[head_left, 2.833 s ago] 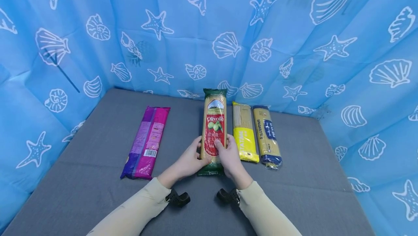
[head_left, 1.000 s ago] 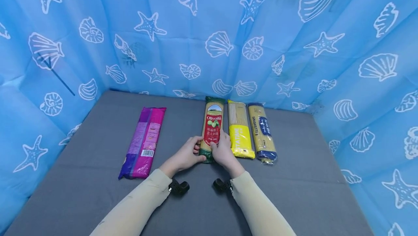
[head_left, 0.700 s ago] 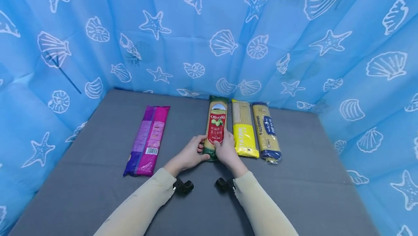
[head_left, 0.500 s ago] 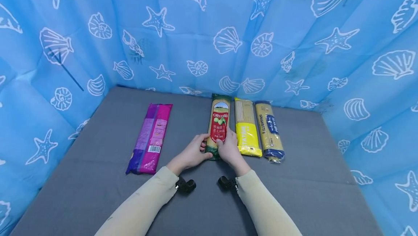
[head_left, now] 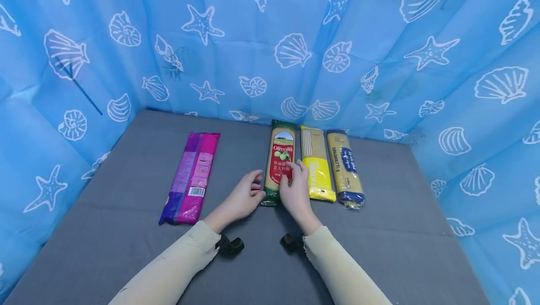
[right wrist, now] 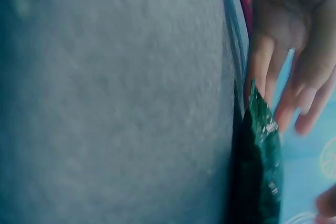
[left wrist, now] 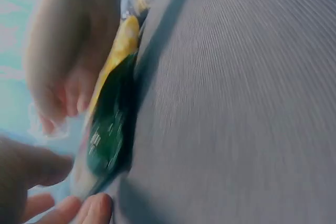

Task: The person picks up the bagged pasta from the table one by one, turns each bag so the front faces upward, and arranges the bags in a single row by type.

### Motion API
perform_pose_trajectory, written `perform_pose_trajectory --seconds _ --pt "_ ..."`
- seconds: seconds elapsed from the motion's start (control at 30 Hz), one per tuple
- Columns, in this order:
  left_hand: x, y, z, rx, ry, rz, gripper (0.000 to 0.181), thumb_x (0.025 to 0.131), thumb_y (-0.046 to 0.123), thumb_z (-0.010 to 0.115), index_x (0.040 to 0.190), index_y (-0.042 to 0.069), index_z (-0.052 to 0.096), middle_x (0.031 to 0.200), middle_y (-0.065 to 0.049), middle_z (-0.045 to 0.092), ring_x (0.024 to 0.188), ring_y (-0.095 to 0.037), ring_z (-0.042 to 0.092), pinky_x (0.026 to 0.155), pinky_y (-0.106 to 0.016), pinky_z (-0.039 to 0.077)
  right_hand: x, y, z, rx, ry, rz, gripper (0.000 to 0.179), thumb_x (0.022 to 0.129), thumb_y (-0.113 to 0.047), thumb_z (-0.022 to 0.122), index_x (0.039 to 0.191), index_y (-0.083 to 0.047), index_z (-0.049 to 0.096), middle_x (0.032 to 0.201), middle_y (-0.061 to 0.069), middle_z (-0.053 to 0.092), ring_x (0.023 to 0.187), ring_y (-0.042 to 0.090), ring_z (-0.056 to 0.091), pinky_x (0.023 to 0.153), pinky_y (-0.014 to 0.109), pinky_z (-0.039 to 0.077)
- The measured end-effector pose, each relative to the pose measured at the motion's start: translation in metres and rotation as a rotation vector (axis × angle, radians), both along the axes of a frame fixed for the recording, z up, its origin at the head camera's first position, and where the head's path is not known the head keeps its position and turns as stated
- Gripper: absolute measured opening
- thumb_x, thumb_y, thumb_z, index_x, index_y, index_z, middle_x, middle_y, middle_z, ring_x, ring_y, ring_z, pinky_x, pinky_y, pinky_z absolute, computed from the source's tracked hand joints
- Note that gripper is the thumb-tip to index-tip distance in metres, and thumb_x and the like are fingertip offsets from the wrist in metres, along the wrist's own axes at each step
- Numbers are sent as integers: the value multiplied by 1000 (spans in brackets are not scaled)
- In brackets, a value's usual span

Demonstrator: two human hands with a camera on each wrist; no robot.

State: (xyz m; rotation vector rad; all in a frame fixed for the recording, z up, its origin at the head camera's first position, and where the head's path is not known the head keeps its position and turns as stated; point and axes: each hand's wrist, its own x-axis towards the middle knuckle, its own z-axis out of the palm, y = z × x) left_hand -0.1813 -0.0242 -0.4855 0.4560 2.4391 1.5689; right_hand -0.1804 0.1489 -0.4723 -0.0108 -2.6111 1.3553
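Note:
A pasta pack [head_left: 278, 155] with green ends and a red Olivoilà label lies flat on the grey table. My left hand [head_left: 244, 196] is at its lower left side, fingers loosely bent and apart from the thumb, tips close to the edge. Over its lower right part hovers my right hand [head_left: 294, 194], thumb and fingers spread with nothing between them. In the left wrist view the pack's green end [left wrist: 107, 129] lies beyond the left fingertips [left wrist: 100, 208]. The right wrist view shows the same green end [right wrist: 268, 156] below the left hand.
Right of the Olivoilà pack lie a yellow pasta pack [head_left: 318, 178] and a blue-ended spaghetti pack [head_left: 343, 167], side by side. A purple and pink pack [head_left: 190, 178] lies apart on the left. A blue shell-print curtain [head_left: 253, 38] encloses the table's back and sides.
The Olivoilà pack came down from a raised hold onto the table, beside the yellow pack. Since half a second ago both hands have loosened from it and drawn slightly away.

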Motion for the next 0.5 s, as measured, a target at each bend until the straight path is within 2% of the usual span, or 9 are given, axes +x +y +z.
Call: perform_pose_trajectory --seconds 0.07,0.17,0.27,0.33,0.5 --pt "0 -12 8 55 16 56 61 94 5 61 148 4 34 136 -18 46 118 -26 53 94 -33 48 3 -6 4 -62 85 22 38 96 -6 57 133 -3 50 146 17 33 123 27 44 97 45 45" --pt "-2 -34 21 66 59 127 59 94 5 61 147 8 35 137 -18 46 120 -28 51 94 -36 48 8 -19 13 -181 89 114 38 97 -11 58 134 -9 49 137 14 44 112 24 54 92 41 49" --pt "-4 -57 34 38 90 172 60 94 6 61 147 8 34 136 -16 45 122 -32 49 95 -42 47 12 -34 19 -273 -25 213 46 97 -19 60 139 -12 43 135 10 47 113 23 56 91 38 50" --pt "-7 -71 38 13 116 202 61 93 6 62 147 6 34 135 -16 45 121 -34 49 96 -44 47 13 -43 21 -322 -102 259 53 96 -22 62 142 -11 39 138 9 46 118 23 53 94 39 48" --pt "-9 -105 39 -100 170 279 62 93 12 64 147 6 35 131 -21 46 116 -36 52 93 -46 48 14 -66 25 -383 -221 322 63 95 -22 64 146 -7 32 140 15 44 122 29 51 96 45 46"
